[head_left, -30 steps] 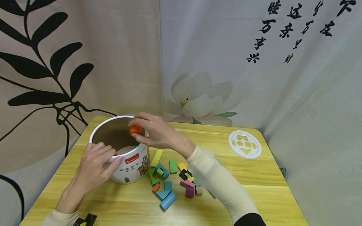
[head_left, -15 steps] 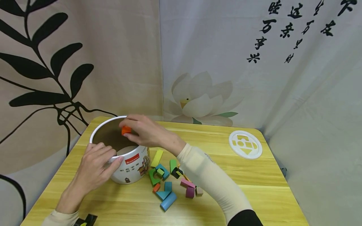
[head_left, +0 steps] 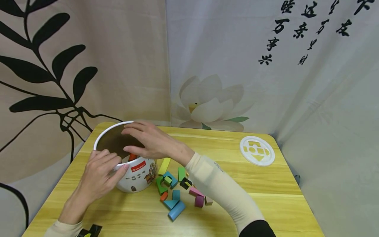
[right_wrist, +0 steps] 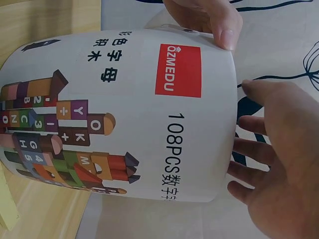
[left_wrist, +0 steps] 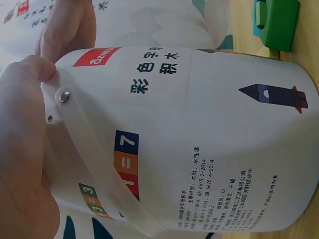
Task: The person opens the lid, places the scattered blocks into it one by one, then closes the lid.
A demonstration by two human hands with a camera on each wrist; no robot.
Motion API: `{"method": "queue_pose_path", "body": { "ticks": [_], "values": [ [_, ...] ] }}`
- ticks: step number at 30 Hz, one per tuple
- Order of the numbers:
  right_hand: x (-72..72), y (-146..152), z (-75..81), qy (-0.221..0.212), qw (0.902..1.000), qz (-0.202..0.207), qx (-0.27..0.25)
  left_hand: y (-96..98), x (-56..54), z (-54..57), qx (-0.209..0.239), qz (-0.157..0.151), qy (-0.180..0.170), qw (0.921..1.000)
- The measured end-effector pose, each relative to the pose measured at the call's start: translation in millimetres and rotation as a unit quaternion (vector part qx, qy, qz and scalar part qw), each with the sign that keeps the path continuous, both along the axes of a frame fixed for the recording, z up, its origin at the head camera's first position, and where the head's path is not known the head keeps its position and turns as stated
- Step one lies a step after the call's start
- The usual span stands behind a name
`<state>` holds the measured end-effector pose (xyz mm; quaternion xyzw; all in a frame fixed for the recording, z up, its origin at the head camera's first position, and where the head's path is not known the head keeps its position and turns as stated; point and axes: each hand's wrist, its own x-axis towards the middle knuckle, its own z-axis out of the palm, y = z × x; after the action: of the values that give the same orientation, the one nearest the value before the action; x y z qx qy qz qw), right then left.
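Note:
My left hand (head_left: 102,171) grips the near rim of a white printed bucket (head_left: 133,180), its thumb outside and its fingers over the edge. Over the bucket's mouth, my right hand (head_left: 157,140) has its fingers spread and holds nothing. Below its thumb a red-orange block (head_left: 132,157) shows inside the bucket, partly hidden by the near rim. The right wrist view has the right hand's fingers (right_wrist: 254,149) apart at the rim. In the left wrist view, the bucket's pale handle strap (left_wrist: 94,149) hangs down its side.
Right of the bucket lie several toy blocks, among them a blue cylinder (head_left: 176,211), a green arch (head_left: 160,185), a yellow bar (head_left: 164,166) and a purple block (head_left: 199,201). A white shape-cutout lid (head_left: 243,149) rests at the table's back right. Curtains hang behind.
My right hand has moved left over the bucket and let go of the red-orange block, which has dropped inside. My left hand stays on the rim.

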<state>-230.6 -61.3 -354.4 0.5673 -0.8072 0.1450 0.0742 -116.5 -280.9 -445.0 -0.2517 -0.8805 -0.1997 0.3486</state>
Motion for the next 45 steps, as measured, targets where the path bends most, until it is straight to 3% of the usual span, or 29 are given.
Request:
{"method": "queue_pose_path", "body": {
  "ticks": [6,11,23,31,45],
  "values": [
    [3.5,3,-1.2,0.002,0.9989,-0.035,0.033,0.4,-1.0,0.4,0.000,-0.002,0.000,1.0000],
    [4.9,8,-4.2,-0.011,0.9986,-0.044,0.028,0.8,-1.9,-0.4,0.000,-0.003,0.002,1.0000],
    [4.2,28,-13.7,-0.069,0.9961,-0.054,0.001,3.9,-5.0,-3.5,0.026,-0.010,0.068,0.9973],
    [5.6,65,-23.2,-0.068,0.9954,-0.064,-0.019,3.6,-2.5,-2.3,0.011,-0.005,0.041,0.9991],
    [14.4,149,-66.8,-0.101,0.9878,-0.114,-0.033,6.7,-6.4,-4.5,0.040,-0.011,0.066,0.9969]
  ]
}}
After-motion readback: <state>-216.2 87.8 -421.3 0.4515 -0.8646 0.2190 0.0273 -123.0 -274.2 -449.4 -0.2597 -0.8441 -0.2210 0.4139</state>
